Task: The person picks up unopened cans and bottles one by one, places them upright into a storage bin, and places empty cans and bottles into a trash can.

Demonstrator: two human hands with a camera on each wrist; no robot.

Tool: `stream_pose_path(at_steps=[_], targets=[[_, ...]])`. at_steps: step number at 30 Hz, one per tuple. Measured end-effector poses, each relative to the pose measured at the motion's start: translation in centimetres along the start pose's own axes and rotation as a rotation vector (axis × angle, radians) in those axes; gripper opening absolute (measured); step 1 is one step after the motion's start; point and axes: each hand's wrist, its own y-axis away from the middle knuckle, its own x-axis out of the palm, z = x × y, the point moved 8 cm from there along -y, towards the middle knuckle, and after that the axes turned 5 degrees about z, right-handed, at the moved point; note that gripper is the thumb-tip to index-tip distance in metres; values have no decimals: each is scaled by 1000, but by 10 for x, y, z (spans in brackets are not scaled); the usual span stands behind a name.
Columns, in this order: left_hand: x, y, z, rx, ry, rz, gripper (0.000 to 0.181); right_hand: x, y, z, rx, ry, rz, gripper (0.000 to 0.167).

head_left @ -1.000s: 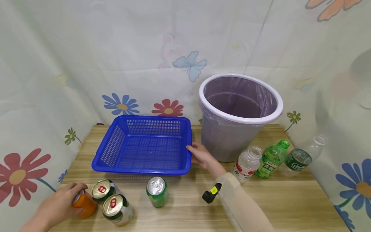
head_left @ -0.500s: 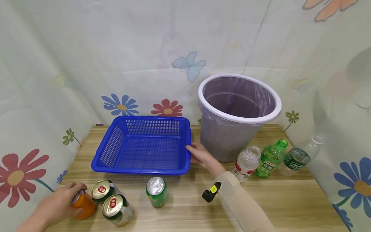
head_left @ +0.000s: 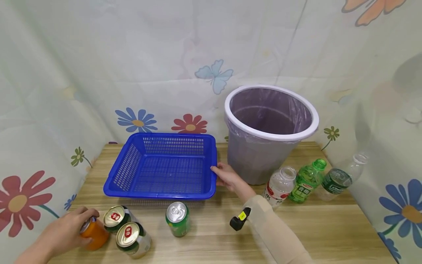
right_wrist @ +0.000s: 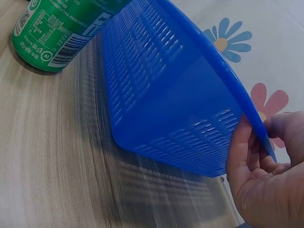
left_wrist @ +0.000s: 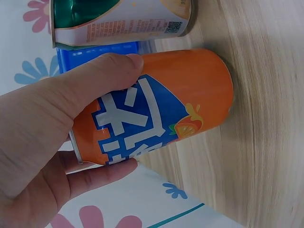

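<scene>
At the lower left of the head view, my left hand [head_left: 62, 231] grips an upright orange soda can [head_left: 97, 236]. In the left wrist view, the thumb lies on one side of the orange can [left_wrist: 204, 85] and the fingers on the other, near its top. My right hand [head_left: 229, 178] pinches the right rim of a blue plastic basket [head_left: 158, 195], which holds nothing. The right wrist view has the thumb and fingers [right_wrist: 237, 156] on either side of that rim. Two gold-topped cans [head_left: 133, 244] stand just right of the orange one. A green can [head_left: 179, 225] stands before the basket.
A grey bin [head_left: 258, 157] with a white rim and a clear liner stands behind my right forearm. Right of it are a clear bottle with a red label [head_left: 278, 189], a green bottle [head_left: 306, 183] and a clear bottle with a green label [head_left: 337, 181]. Flowered cloth [head_left: 148, 55] surrounds the wooden table [head_left: 329, 234].
Both hands keep their grips on the orange can and the basket rim. The head view has shifted very slightly; the cans, basket and bottles stay in place.
</scene>
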Motion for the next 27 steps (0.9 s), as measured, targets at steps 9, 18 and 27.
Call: stream_pose_path(at_steps=[9, 18, 27], targets=[[-2, -2, 1, 37, 0, 1, 54, 0, -2, -1, -1, -3, -9, 18], [-15, -7, 2, 40, 16, 22, 55, 2, 1, 1, -12, 2, -4, 22], [-28, -11, 5, 52, 29, 53, 55, 2, 1, 1, -10, 25, 6, 27]])
